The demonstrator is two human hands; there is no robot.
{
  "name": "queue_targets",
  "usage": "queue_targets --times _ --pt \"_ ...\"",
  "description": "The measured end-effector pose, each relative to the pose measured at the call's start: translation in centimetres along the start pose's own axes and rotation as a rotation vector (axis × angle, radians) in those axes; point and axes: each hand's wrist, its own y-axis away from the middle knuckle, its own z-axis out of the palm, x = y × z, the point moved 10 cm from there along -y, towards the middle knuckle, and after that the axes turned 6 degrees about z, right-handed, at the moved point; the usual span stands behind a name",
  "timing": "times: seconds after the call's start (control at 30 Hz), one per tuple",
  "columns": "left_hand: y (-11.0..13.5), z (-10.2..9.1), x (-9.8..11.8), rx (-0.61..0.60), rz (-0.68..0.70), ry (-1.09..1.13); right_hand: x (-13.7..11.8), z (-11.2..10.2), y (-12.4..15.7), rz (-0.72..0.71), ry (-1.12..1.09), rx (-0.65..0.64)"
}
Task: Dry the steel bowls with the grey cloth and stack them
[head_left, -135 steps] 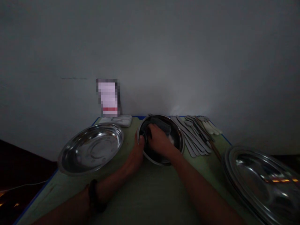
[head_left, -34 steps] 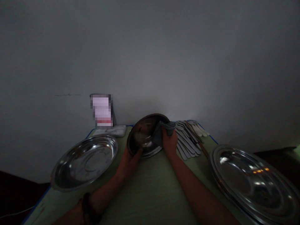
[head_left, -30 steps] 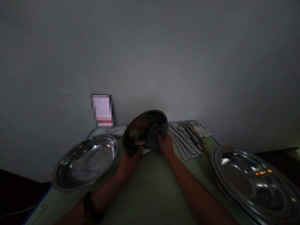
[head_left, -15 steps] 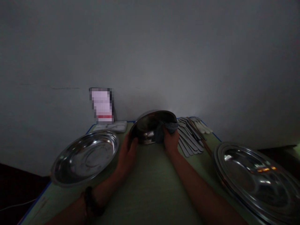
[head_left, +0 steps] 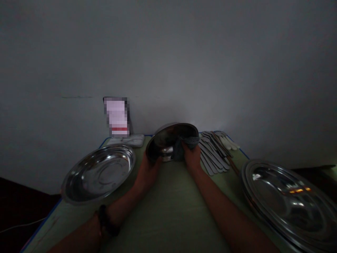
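A shiny metal bowl point(head_left: 168, 135) is tilted toward me above the far middle of the table. My left hand point(head_left: 149, 168) is closed on its lower left rim, the thumb on the near edge. In my right hand point(head_left: 191, 156) is a bunched dark grey cloth point(head_left: 179, 150), pressed against the bowl's right side and rim. Part of the cloth folds over the edge. The right fingertips are hidden by the cloth and the bowl.
A wide metal basin point(head_left: 101, 175) lies at the left, and stacked metal trays point(head_left: 286, 200) at the right. Several knives and other cutlery point(head_left: 214, 154) lie beside the bowl. A phone point(head_left: 117, 116) leans on the wall behind a white case point(head_left: 131, 141).
My left hand has shifted slightly right along the bowl's rim. The cloth and right hand stay at nearly the same spot. The view has turned a little.
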Motion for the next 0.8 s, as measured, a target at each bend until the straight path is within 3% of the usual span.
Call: queue_targets --times 0.2,0.5,0.8 --pt "0.4 -1.3 1.6 0.109 0.053 -0.036 0.1 -0.6 0.0 -0.022 -0.046 0.066" --pt "-0.4 -0.7 -0.4 -0.053 -0.133 -0.008 0.0 -0.7 -0.4 -0.027 -0.01 0.065" --pt "-0.2 -1.3 -1.1 0.044 -0.111 0.102 -0.4 0.4 -0.2 -0.006 0.006 -0.084"
